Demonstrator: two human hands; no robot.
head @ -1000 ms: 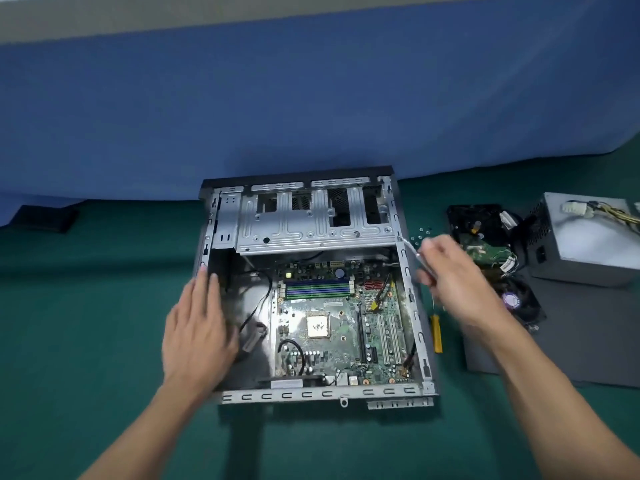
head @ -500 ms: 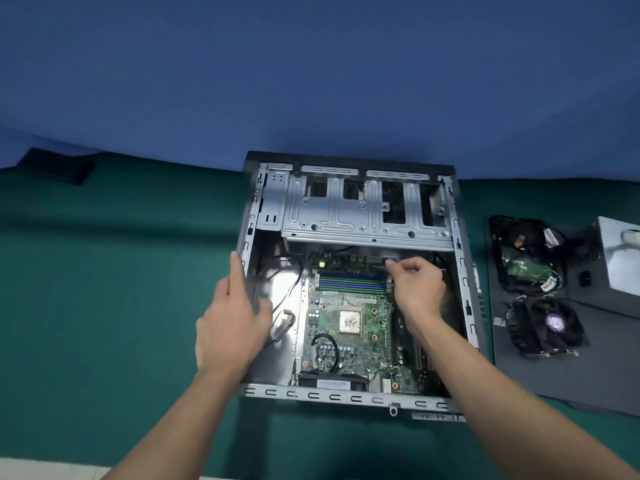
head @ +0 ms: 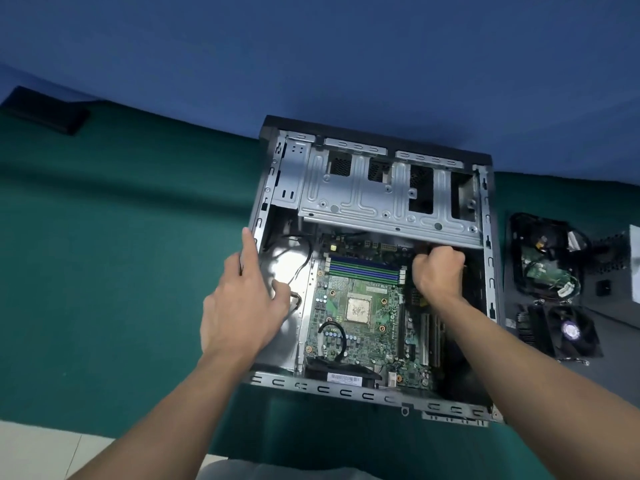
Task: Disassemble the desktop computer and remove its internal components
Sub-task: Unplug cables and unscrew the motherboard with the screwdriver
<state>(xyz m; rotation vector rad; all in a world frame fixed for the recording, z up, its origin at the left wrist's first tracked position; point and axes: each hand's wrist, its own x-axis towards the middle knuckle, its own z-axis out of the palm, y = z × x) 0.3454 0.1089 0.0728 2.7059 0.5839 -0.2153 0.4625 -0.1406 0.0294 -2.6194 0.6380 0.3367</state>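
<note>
From over the person's shoulder, the grey metal desktop computer case (head: 346,391) lies on its side, open, in the middle of the green cloth-covered table (head: 121,271), its far end against a blue fabric backdrop (head: 311,57). Inside it the green motherboard (head: 377,348) sits flat, with a row of blue and green memory slots (head: 363,270) along its far edge and a silver stamped-steel drive cage (head: 349,199) spanning the case beyond that.

The left hand (head: 242,306) rests on the case's left wall, fingers stretched out and relaxed, the forefinger lying along the rim and the thumb inside, near a thin black cable (head: 301,268).

The right hand (head: 438,275) is down at the board's far right corner, just under the lip of the drive cage, curled into a tight fist. It may be gripping something dark there, but I cannot tell.

Off to the right of the case, well apart from it, lie a black square cooling fan (head: 568,332) and a black unit with a green circuit board and loose wires (head: 543,258).
</note>
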